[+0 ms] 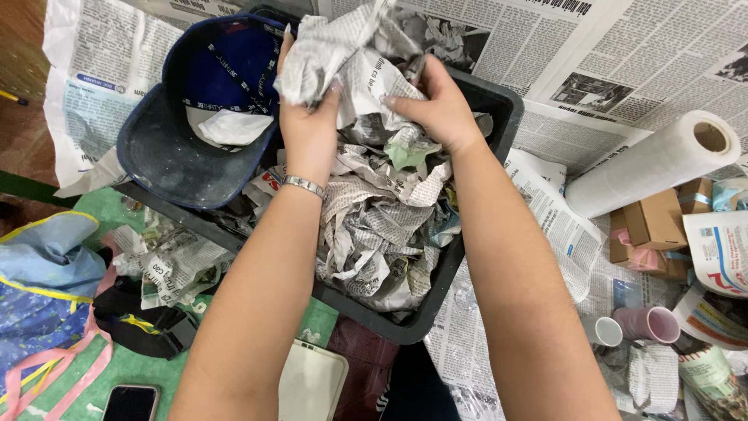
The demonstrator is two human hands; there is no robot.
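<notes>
We're over the black tray [499, 105] now, both hands up at its far end, and our left hand [308, 129] has its fingers curled tight around a crumpled wad of newspaper [335, 47], lifted clear above the heap. Our right hand [436, 105] is closed on the same wad from the other side, fingertips pinched into the paper, so we've got it between 2 grips. Below sits the pile of torn scraps [382, 234], filling the tray to its rim. Here's the risk as we judge it: pull the 2 grips apart too hard and the thin sheet could rip unevenly, dropping bits over the near edge towards the phone [130, 402]. The blue cap [195, 109] rests tilted on the tray's left corner, just beside our left wrist, and a nudge might tip it off. The 2 cups [635, 326] and the paper roll [650, 164] lie well apart on the right, seemingly safe.
</notes>
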